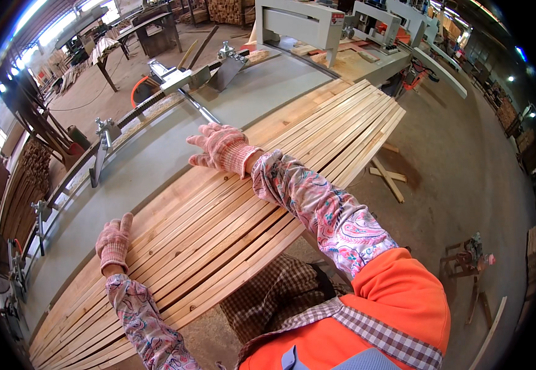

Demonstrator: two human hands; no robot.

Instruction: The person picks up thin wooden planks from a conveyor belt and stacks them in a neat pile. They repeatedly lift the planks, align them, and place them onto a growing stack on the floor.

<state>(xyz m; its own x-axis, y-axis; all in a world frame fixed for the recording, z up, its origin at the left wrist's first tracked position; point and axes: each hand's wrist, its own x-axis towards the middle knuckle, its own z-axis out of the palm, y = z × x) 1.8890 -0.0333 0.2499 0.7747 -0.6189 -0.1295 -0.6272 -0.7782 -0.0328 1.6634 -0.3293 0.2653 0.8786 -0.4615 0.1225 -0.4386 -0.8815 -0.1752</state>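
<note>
While stacked timber (24,185) lines the workshop's left wall, a person leans over a bundle of wooden slats (231,209) lying flat on a long grey saw table (157,154). Toward the slats' near-left end, the gloved left hand (115,242) rests flat, fingers loose, on the outermost slat's edge, gripping nothing. Further along the same far edge, the gloved right hand (221,147) lies spread and open across the slats, palm down, likewise grasping nothing. The slats run side by side, their long axis stretching from the lower left up to the upper right, so both hands sit on the bundle's table side, the right nearer its middle. Beyond the slats, a metal fence rail with clamps (104,145) follows the table. To their right, offcuts (388,176) lie on the concrete floor (453,179).
</note>
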